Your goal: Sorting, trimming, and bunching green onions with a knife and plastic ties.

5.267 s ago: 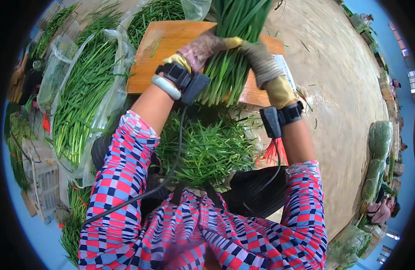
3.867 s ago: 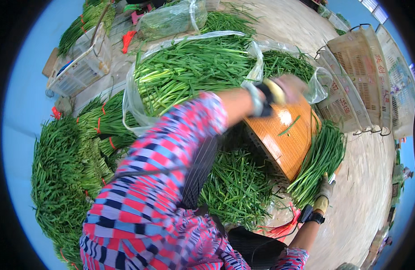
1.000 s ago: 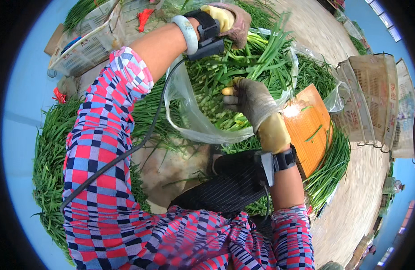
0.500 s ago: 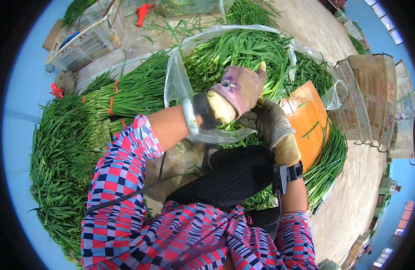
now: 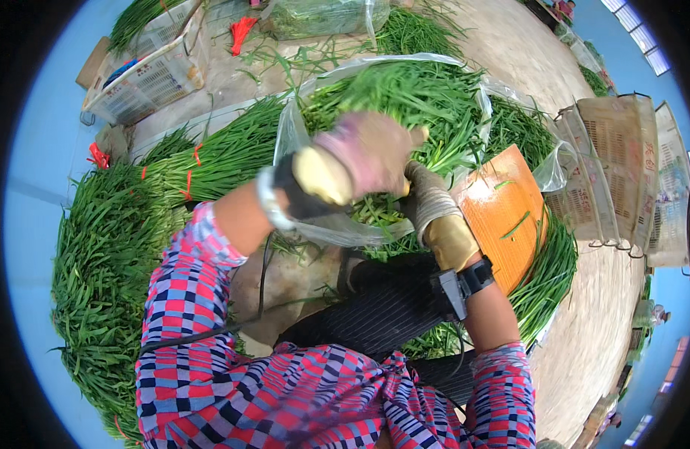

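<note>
My left hand (image 5: 366, 153), in a worn pinkish-purple glove, is over a pile of green garlic chives (image 5: 434, 97) inside a clear plastic bag (image 5: 289, 135). Motion smears its fingers, and the leaves just beyond it are blurred too. Close by on the right, my right hand (image 5: 425, 191) wears a grey glove with a yellowish cuff. Its fingers look curled in at the stalks, and what they hold is hidden. Pale stalk ends show below the two hands, near the bag's front edge.
Chive bunches with red ties (image 5: 189, 183) lie at left, beside a large heap (image 5: 98, 299). An orange board (image 5: 502, 217) rests on more chives at right. Plastic crates (image 5: 621, 165) stand at far right, another crate (image 5: 146, 82) at upper left. Red ties (image 5: 242, 34) lie beyond.
My left hand has moved left and slightly nearer, and is now blurred. My right hand has shifted left, its fingers more curled. The leaves under the left hand have stirred.
</note>
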A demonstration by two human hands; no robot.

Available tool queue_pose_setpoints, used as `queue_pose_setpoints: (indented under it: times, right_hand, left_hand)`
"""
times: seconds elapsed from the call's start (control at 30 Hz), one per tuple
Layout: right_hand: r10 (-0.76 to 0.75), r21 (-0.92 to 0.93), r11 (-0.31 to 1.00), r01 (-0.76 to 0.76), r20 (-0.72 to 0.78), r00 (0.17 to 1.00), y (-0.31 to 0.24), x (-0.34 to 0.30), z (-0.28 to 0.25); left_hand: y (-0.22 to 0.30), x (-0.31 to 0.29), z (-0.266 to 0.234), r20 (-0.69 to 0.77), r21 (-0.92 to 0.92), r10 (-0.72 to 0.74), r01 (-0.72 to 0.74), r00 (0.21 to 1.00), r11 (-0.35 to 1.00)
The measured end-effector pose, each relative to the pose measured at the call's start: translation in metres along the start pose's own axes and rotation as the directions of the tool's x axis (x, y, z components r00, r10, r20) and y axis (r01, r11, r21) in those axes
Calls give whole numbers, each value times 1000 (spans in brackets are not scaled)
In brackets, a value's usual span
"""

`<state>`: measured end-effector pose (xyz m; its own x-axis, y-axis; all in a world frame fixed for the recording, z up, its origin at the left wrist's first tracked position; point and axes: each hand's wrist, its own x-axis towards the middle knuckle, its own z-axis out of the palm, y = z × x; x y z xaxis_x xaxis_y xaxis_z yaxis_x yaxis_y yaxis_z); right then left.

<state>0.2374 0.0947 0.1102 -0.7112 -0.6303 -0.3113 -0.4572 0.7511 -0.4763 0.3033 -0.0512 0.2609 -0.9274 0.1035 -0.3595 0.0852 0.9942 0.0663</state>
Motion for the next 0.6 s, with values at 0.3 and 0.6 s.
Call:
queue_pose_setpoints:
  times: [0.3, 0.6]
  right_hand:
    - [421, 979, -32, -202, 197, 885, -41, -28, -16]
    - [365, 958, -139, -251, 285, 886, -32, -28, -16]
  left_hand:
    - [-137, 82, 31, -188, -301, -345, 281, 920, 911]
    - [-108, 51, 46, -660, -175, -247, 175, 710, 969]
